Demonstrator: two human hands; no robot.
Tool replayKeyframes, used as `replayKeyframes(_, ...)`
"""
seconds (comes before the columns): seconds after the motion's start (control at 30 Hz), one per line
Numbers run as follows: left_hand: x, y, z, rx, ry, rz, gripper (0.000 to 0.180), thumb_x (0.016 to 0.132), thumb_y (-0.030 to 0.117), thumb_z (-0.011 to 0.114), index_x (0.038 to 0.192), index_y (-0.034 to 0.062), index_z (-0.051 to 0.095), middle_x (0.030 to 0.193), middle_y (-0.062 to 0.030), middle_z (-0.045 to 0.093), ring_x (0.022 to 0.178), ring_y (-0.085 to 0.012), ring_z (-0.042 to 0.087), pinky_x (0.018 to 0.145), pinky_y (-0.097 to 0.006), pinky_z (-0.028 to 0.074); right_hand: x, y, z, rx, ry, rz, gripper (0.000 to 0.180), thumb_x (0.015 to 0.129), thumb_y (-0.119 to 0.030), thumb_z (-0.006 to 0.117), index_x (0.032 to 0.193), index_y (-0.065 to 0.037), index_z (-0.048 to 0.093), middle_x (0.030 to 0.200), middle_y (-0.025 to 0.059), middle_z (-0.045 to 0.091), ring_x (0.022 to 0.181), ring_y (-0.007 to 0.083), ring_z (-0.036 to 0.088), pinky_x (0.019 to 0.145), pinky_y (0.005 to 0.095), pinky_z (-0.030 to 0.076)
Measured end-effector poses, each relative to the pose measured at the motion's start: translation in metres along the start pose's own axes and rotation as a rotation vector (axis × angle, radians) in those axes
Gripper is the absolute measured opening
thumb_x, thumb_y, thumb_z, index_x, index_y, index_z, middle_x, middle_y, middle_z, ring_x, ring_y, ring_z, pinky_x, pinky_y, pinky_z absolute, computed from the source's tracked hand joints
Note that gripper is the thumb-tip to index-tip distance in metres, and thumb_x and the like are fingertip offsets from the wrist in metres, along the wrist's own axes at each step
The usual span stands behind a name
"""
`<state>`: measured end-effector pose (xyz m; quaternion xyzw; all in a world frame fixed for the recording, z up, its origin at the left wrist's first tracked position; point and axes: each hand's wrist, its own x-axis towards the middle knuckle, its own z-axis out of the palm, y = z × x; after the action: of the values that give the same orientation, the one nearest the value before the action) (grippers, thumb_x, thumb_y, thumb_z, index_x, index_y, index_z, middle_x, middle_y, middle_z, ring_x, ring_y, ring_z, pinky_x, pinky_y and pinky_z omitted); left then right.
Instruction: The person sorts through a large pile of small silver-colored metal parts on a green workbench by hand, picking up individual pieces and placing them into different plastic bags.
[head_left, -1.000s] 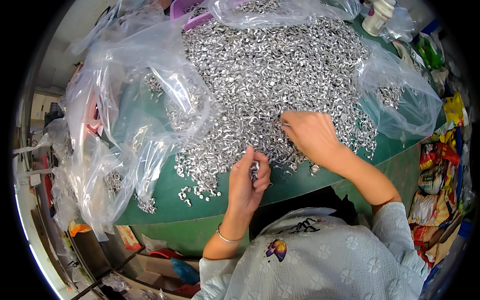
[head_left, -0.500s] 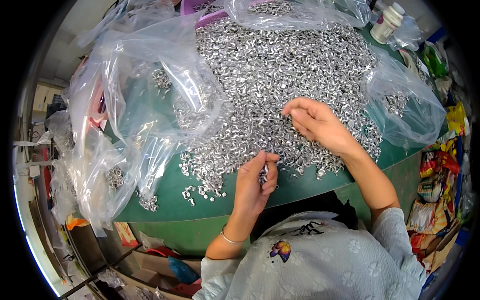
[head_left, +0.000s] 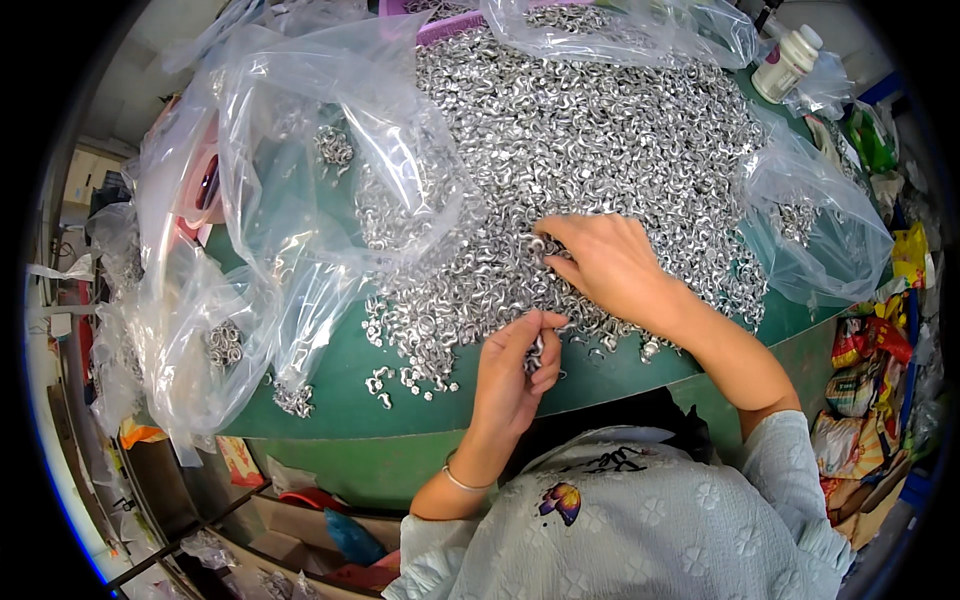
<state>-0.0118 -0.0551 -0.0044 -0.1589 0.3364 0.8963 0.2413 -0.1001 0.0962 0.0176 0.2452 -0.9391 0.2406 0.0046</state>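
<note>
A wide heap of small silvery curved metal pieces (head_left: 600, 140) covers much of the green table (head_left: 330, 410). At the heap's near edge, my left hand (head_left: 517, 365) is closed around several of these pieces, which show between its fingers and palm. My right hand (head_left: 600, 262) reaches onto the heap, a little beyond and to the right of the left one. Its thumb and index finger are at a curved metal piece (head_left: 540, 240), with the other fingers bent behind. Whether that piece is firmly gripped is hard to see.
Clear plastic bags (head_left: 270, 200) holding some pieces spread across the left side. Another clear bag (head_left: 815, 220) lies at the right edge. A purple tray (head_left: 450, 27) and a white bottle (head_left: 787, 64) stand at the back. Colourful packets (head_left: 855, 390) are stacked on the right.
My right hand has moved left and turned palm-down, its fingertips now at the pieces. My left hand stays closed on its pieces, nearly in place. The view has shifted slightly.
</note>
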Motion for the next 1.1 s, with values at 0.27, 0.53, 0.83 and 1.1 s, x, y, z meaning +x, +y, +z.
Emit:
replayKeyframes(0.27, -0.004, 0.000, -0.003, -0.013, 0.021, 0.002, 0.028, 0.096, 0.021, 0.042, 0.096, -0.0025, 0.057, 0.060, -0.0001, 0.044, 0.045, -0.0049, 0.034, 0.039, -0.018, 0.025, -0.002, -0.001, -0.018, 0.109, -0.078, 0.065, 0.018, 0.079, -0.016, 0.063, 0.095, -0.010, 0.062, 0.079, 0.0092, 0.063, 0.065, 0.0295, 0.060, 0.056, 0.0406, 0.044)
replayKeyframes(0.53, -0.004, -0.002, 0.001, -0.001, 0.016, 0.000, 0.028, 0.096, 0.021, 0.043, 0.095, -0.0028, 0.057, 0.060, 0.0001, 0.043, 0.046, -0.0051, 0.034, 0.039, -0.018, 0.025, 0.013, -0.002, 0.002, -0.096, -0.074, -0.070, 0.017, 0.079, -0.020, 0.063, 0.093, -0.009, 0.061, 0.078, 0.0088, 0.064, 0.069, 0.0291, 0.061, 0.055, 0.0399, 0.044)
replayKeyframes(0.83, -0.005, -0.001, -0.003, -0.025, 0.052, -0.022, 0.027, 0.095, 0.020, 0.043, 0.096, -0.0025, 0.057, 0.059, -0.0004, 0.041, 0.047, -0.0064, 0.034, 0.039, -0.019, 0.026, 0.005, 0.002, -0.015, 0.219, -0.089, 0.128, 0.016, 0.078, -0.018, 0.064, 0.086, -0.005, 0.060, 0.064, 0.0103, 0.059, 0.062, 0.0292, 0.059, 0.056, 0.0381, 0.044)
replayKeyframes(1.1, -0.003, -0.002, -0.002, -0.113, 0.033, -0.043, 0.026, 0.094, 0.019, 0.043, 0.100, -0.0028, 0.057, 0.062, -0.0011, 0.042, 0.049, -0.0075, 0.036, 0.041, -0.020, 0.027, -0.012, 0.028, -0.016, 1.837, -0.320, 0.471, 0.018, 0.091, -0.018, 0.049, 0.085, -0.002, 0.055, 0.080, 0.0089, 0.057, 0.055, 0.0105, 0.046, 0.041, 0.0219, 0.033)
